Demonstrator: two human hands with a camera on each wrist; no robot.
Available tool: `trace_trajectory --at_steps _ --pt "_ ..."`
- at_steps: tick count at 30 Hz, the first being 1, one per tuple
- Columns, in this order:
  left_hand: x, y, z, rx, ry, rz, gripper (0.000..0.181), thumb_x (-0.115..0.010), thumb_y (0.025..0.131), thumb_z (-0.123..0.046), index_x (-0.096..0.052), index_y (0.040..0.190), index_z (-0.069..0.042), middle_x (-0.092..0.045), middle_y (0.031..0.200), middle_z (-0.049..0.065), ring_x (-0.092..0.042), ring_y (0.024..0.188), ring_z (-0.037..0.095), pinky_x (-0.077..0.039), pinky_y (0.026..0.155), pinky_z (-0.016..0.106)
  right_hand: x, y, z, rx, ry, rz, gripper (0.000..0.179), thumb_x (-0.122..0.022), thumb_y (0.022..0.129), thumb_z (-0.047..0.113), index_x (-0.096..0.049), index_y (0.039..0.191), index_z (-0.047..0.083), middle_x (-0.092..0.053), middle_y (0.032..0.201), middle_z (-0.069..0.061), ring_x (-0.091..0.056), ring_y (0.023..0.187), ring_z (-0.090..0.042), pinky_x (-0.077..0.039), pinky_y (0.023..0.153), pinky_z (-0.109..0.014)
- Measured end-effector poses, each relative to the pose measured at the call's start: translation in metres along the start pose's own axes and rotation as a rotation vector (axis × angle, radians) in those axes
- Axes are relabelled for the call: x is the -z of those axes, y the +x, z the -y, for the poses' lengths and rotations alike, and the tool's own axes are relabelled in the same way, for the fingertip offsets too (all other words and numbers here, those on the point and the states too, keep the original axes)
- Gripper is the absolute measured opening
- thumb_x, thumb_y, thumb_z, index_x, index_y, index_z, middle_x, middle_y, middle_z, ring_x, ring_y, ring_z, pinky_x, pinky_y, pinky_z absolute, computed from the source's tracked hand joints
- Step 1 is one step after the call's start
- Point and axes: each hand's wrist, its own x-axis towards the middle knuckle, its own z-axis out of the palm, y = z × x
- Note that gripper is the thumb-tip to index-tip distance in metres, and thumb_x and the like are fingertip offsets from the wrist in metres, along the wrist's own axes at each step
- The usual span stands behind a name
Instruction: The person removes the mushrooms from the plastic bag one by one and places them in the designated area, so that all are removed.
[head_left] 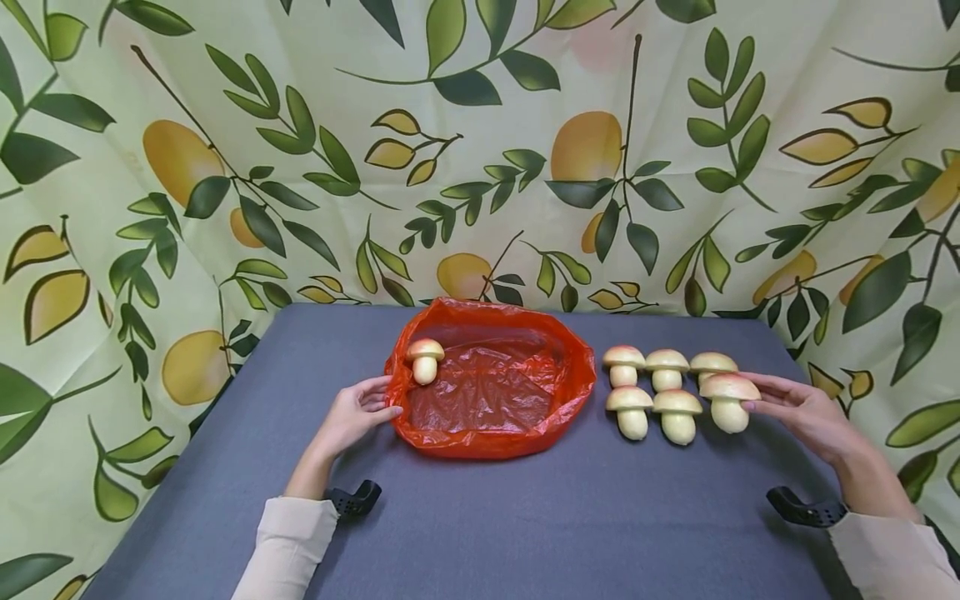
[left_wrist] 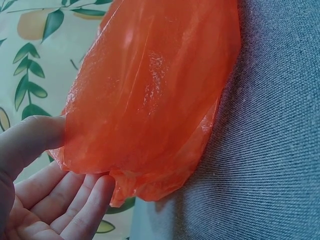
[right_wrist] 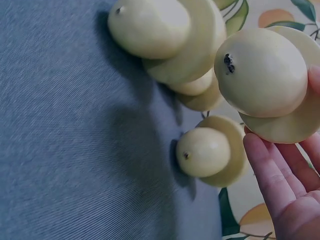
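Observation:
An open red plastic bag (head_left: 480, 446) lies on the table with its mouth facing up. Inside its left side sits a toy mushroom (head_left: 425, 367) with a reddish cap and pale stem. My left hand (head_left: 360, 414) grips the bag's left rim, thumb and fingers on either side of the film in the left wrist view. At the right, my right hand (head_left: 798, 412) holds another toy mushroom (right_wrist: 262, 75) by its cap, raised off the table, stem down. Several more mushrooms (head_left: 677, 408) stand just left of that hand in two rows.
Blue-grey cloth covers the table (head_left: 480, 525). Behind it and along the sides hangs a leaf-and-fruit patterned curtain (head_left: 495, 225). The mushroom rows stand close to the bag's right side. A black band (head_left: 356, 498) sits on each wrist.

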Motion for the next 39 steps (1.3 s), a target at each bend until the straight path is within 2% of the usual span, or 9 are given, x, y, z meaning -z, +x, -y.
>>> trace_trajectory --at_steps 7,15,22,27,35,39 --pt "-0.001 -0.001 -0.002 -0.005 0.025 0.007 0.056 -0.072 0.085 -0.008 -0.050 0.133 0.010 -0.061 0.121 0.030 -0.066 0.107 0.032 -0.057 0.091 0.029 0.003 -0.007 -0.013 -0.075 -0.110 -0.045 0.047 -0.055 0.093 -0.004 -0.062 0.117 0.036 -0.063 0.108 0.035 -0.056 0.098 0.021 -0.044 0.074 -0.002" --pt "-0.001 0.001 0.000 0.001 0.015 0.006 0.056 -0.072 0.084 -0.008 -0.050 0.134 0.009 -0.061 0.122 0.030 -0.065 0.107 0.034 -0.057 0.092 0.030 0.004 -0.008 -0.025 -0.136 -0.146 -0.059 0.046 -0.056 0.095 0.002 -0.059 0.116 0.042 -0.061 0.106 0.037 -0.054 0.097 0.023 -0.045 0.072 -0.003" --pt "-0.001 -0.002 -0.002 -0.004 0.014 0.006 0.056 -0.072 0.085 -0.007 -0.050 0.133 0.010 -0.061 0.121 0.030 -0.065 0.107 0.035 -0.057 0.093 0.036 0.002 -0.011 -0.029 -0.195 -0.241 -0.064 0.038 -0.060 0.094 0.010 -0.059 0.120 0.038 -0.056 0.104 0.041 -0.052 0.096 0.023 -0.044 0.072 -0.003" --pt "-0.001 -0.003 -0.003 -0.003 0.009 0.010 0.056 -0.072 0.085 -0.007 -0.050 0.133 0.010 -0.060 0.121 0.031 -0.064 0.109 0.037 -0.056 0.095 0.039 0.001 -0.012 -0.033 -0.200 -0.220 -0.063 0.038 -0.060 0.094 0.010 -0.059 0.119 0.039 -0.057 0.104 0.040 -0.051 0.096 0.024 -0.044 0.072 -0.003" --pt "-0.001 -0.002 0.000 -0.032 0.011 -0.006 0.055 -0.072 0.084 -0.004 -0.050 0.131 0.012 -0.061 0.119 0.033 -0.065 0.106 0.037 -0.057 0.089 0.028 0.000 -0.010 -0.034 -0.221 -0.264 -0.065 0.035 -0.061 0.094 0.016 -0.057 0.123 0.037 -0.054 0.103 0.043 -0.049 0.096 0.026 -0.046 0.072 -0.004" --pt "-0.001 -0.002 0.000 -0.035 0.012 -0.006 0.054 -0.071 0.084 -0.003 -0.050 0.131 0.012 -0.061 0.119 0.033 -0.065 0.107 0.038 -0.057 0.091 0.033 -0.001 -0.008 -0.033 -0.233 -0.286 -0.063 0.034 -0.061 0.094 0.018 -0.056 0.122 0.038 -0.052 0.102 0.043 -0.049 0.095 0.025 -0.047 0.073 -0.006"
